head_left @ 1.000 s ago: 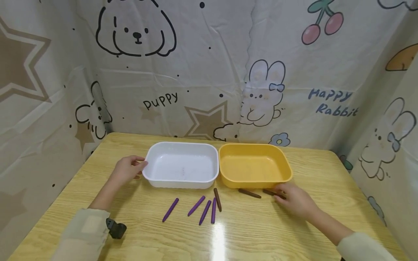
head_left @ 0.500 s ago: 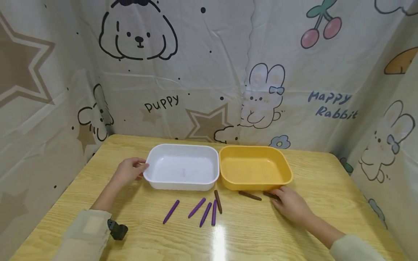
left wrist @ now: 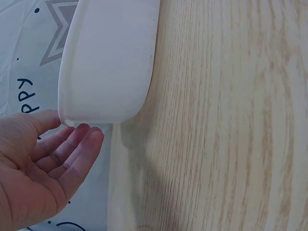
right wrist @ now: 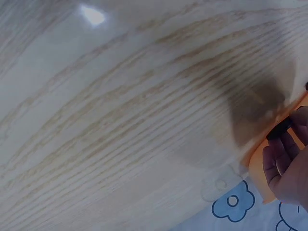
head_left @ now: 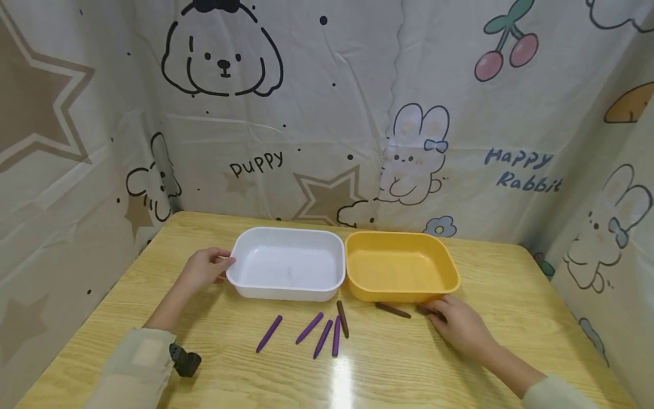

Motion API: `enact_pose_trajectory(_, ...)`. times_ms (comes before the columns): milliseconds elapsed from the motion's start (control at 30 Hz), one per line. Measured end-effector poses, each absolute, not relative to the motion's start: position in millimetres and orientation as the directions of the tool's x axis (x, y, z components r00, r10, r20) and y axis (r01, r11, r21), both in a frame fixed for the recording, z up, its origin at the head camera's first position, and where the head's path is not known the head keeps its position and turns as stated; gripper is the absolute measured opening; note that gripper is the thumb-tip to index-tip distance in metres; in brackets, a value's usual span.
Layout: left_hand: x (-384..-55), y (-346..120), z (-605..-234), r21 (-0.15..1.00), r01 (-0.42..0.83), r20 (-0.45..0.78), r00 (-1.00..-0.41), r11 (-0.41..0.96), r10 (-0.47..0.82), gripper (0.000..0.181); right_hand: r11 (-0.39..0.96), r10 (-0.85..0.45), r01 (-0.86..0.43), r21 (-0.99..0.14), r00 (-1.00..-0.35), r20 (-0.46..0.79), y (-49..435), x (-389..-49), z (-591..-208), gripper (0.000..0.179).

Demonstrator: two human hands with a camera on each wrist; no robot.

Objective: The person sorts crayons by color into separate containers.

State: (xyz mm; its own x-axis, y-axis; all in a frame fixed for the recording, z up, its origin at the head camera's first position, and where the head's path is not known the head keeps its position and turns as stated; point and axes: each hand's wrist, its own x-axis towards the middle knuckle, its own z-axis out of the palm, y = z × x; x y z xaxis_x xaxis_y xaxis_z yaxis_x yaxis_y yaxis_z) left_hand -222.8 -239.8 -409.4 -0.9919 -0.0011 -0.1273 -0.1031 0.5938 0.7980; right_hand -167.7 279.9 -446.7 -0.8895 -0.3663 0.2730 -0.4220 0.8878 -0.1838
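In the head view my left hand (head_left: 204, 270) holds the left end of a white plastic tray (head_left: 286, 293), with the thumb at its rim; in the left wrist view the other fingers (left wrist: 79, 161) are bent under the rim. My right hand (head_left: 462, 321) pinches a dark brown crayon (right wrist: 279, 129) by one end, just in front of the yellow tray (head_left: 403, 272). A second brown crayon (head_left: 393, 310) lies to the left of that hand, and a third brown crayon (head_left: 343, 319) slants below the gap between the trays. Both trays have nothing in them.
Several purple crayons, among them one purple crayon (head_left: 269, 334) off to the left, lie on the wooden table (head_left: 245, 378) in front of the trays. A printed cloth (head_left: 317, 113) hangs behind and at both sides. A black camera (head_left: 185, 360) sits on the left wrist.
My right hand has shifted its fingers on the brown crayon, covering more of it, and stays beside the yellow tray. The left hand keeps its place at the white tray. The head view tilts up slightly.
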Motion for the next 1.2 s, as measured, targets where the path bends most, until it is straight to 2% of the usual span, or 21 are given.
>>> enact_pose_trajectory(500, -222.2, -239.2, -408.2, 0.807, -0.108, -0.139, -0.99, 0.58, 0.008, 0.044, 0.872, -0.401, -0.445, -0.203, -0.889, 0.222, 276.2, -159.0, -419.4, 0.012)
enact_pose_trajectory(1200, -223.8, -242.1, -411.6, 0.822, -0.114, -0.145, -0.989, 0.557, 0.011, 0.046, 0.769, -0.569, -0.617, -0.168, -0.78, 0.261, 233.0, -170.2, -378.4, 0.013)
